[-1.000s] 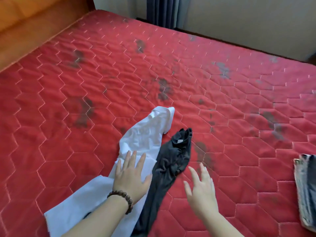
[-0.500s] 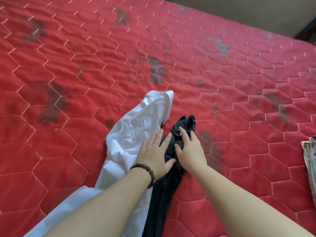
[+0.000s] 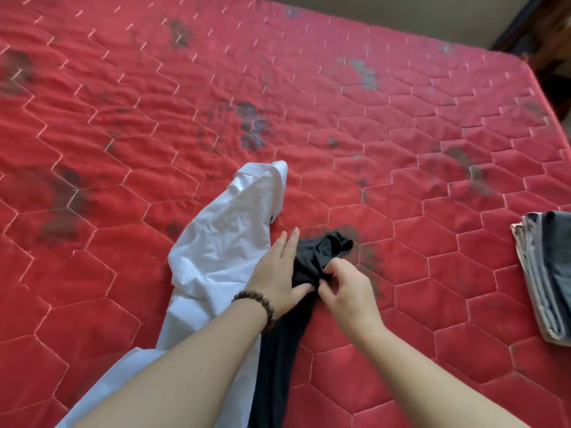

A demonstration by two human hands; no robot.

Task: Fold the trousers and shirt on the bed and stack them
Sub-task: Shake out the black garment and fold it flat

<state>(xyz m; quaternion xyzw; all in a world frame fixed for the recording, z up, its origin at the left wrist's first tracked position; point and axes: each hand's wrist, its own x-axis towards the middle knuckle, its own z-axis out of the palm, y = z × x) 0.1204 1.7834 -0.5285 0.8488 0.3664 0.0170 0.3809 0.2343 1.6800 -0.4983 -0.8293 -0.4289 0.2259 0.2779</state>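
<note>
My right hand (image 3: 346, 291) has its fingers (image 3: 332, 271) curled, pinching a bunched edge of the dark trousers (image 3: 312, 257). My left hand (image 3: 279, 270) lies flat with fingers straight, pressing where the white shirt (image 3: 225, 239) meets the trousers. Both garments lie crumpled side by side on the red bed (image 3: 401, 180), touching. I judge this the very start: separating the trousers for spreading. Next I need to draw them clear of the shirt and lay them flat. Plenty of bare mattress lies ahead; folded clothes (image 3: 547, 273) sit well apart at the right edge.
</note>
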